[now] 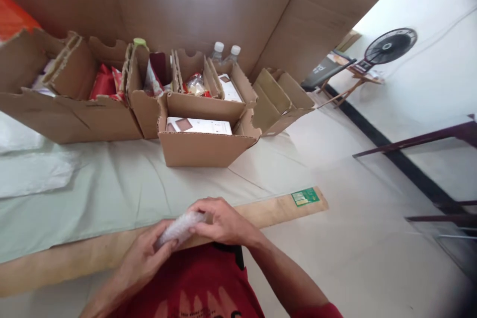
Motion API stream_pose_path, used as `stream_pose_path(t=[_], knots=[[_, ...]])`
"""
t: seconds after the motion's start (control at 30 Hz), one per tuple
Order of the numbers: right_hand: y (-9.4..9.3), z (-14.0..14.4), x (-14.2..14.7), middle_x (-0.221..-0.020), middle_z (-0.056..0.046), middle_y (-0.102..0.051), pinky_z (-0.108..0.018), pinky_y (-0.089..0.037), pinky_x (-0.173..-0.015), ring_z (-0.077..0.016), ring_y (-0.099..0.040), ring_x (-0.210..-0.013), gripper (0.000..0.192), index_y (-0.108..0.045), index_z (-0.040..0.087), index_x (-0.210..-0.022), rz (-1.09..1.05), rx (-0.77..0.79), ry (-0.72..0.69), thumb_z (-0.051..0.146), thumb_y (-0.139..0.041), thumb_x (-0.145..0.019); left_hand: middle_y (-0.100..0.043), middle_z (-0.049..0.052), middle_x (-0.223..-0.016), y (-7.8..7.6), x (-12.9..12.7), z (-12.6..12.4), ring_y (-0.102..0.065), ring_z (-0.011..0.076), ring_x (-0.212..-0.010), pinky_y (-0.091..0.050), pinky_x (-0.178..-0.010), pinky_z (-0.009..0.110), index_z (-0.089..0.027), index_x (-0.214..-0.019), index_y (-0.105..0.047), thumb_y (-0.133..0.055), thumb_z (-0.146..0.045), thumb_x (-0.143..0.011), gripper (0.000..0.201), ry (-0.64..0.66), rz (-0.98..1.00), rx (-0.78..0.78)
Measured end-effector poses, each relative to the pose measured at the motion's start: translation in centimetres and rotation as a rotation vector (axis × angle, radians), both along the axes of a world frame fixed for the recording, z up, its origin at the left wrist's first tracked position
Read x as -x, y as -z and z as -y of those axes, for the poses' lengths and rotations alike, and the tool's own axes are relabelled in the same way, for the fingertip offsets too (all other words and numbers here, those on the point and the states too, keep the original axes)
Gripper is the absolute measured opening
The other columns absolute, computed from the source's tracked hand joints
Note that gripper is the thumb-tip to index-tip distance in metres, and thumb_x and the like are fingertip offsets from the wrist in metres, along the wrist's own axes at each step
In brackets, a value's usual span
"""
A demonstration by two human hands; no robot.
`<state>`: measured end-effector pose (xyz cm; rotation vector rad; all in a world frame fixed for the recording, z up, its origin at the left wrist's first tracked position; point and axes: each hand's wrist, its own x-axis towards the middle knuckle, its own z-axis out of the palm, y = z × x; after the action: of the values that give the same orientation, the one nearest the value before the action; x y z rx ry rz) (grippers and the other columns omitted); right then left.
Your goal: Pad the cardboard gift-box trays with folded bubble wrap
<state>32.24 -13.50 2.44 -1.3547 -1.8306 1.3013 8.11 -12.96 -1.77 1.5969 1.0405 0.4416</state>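
A small bundle in whitish, translucent wrap that looks like bubble wrap (181,228) is held between my two hands, close to my body. My left hand (149,253) grips its lower left end, with the thumb along the near side. At the upper right end, my right hand (219,221) pinches it between thumb and fingers. What lies inside the wrap cannot be made out. Beyond my hands stands an open cardboard box (201,150) with a flat white printed box (199,126) in it.
Behind stands a row of cardboard bins (100,119) holding red packets (102,83) and other packaged goods. Clear plastic bags (37,174) lie at left on the pale green cloth (122,179). A wooden strip (276,211) edges the table. A fan (391,45) stands at right.
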Motion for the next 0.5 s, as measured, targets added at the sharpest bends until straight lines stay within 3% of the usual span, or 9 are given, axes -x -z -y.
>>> stream_pose_path(t=[0.1, 0.17, 0.23, 0.3, 0.37, 0.5], knots=[[-4.4, -0.7, -3.4, -0.087, -0.002, -0.075, -0.028, -0.053, -0.079, -0.0164, -0.068, -0.082, 0.011, -0.073, 0.020, -0.096, 0.104, -0.189, -0.015, 0.024, -0.073, -0.086, -0.078, 0.008, -0.122, 0.9, 0.2, -0.9, -0.075, 0.0275, -0.107, -0.062, -0.091, 0.033, -0.025, -0.133, -0.069, -0.072, -0.049, -0.083, 0.055, 0.023, 0.107, 0.039], [-8.0, -2.0, -6.2, -0.096, -0.002, -0.075, -0.027, -0.054, -0.076, -0.0159, -0.069, -0.084, 0.019, -0.071, 0.022, -0.106, 0.050, -0.356, 0.156, 0.027, -0.073, -0.088, -0.076, 0.011, -0.126, 2.0, 0.6, -1.8, -0.075, 0.0289, -0.111, -0.062, -0.095, 0.036, -0.024, -0.139, -0.064, -0.072, -0.052, -0.084, 0.062, -0.078, 0.207, 0.052], [-11.1, -4.0, -9.0, -0.106, -0.002, -0.074, -0.027, -0.055, -0.075, -0.0166, -0.069, -0.088, 0.033, -0.066, 0.026, -0.122, 0.048, -0.560, 0.405, 0.031, -0.073, -0.090, -0.078, 0.013, -0.119, 3.1, 0.7, -2.6, -0.076, 0.0285, -0.107, -0.063, -0.095, 0.038, -0.021, -0.134, -0.067, -0.068, -0.055, -0.088, 0.057, -0.225, 0.254, 0.063], [-13.1, -6.4, -11.1, -0.107, -0.002, -0.073, -0.029, -0.055, -0.074, -0.0179, -0.069, -0.088, 0.044, -0.059, 0.027, -0.134, 0.184, -0.709, 0.571, 0.032, -0.071, -0.091, -0.079, 0.013, -0.115, 4.2, 0.5, -3.2, -0.077, 0.0282, -0.106, -0.063, -0.096, 0.039, -0.020, -0.128, -0.069, -0.068, -0.055, -0.089, 0.053, -0.317, 0.220, 0.080], [-14.1, -8.6, -11.9, -0.097, -0.002, -0.073, -0.032, -0.054, -0.075, -0.0194, -0.068, -0.084, 0.044, -0.060, 0.025, -0.135, 0.470, -0.719, 0.610, 0.031, -0.067, -0.092, -0.080, 0.012, -0.113, 5.0, 0.1, -3.4, -0.077, 0.0284, -0.107, -0.064, -0.094, 0.039, -0.020, -0.123, -0.072, -0.069, -0.055, -0.088, 0.049, -0.337, 0.155, 0.062], [-14.7, -11.6, -9.9, -0.083, -0.005, -0.074, -0.038, -0.050, -0.081, -0.0240, -0.069, -0.083, 0.028, -0.071, 0.019, -0.116, 1.140, -0.484, 0.473, 0.025, -0.061, -0.091, -0.082, 0.007, -0.104, 6.0, -0.9, -3.2, -0.079, 0.0270, -0.098, -0.067, -0.084, 0.036, -0.026, -0.111, -0.077, -0.066, -0.055, -0.089, 0.038, -0.316, 0.049, -0.170]])
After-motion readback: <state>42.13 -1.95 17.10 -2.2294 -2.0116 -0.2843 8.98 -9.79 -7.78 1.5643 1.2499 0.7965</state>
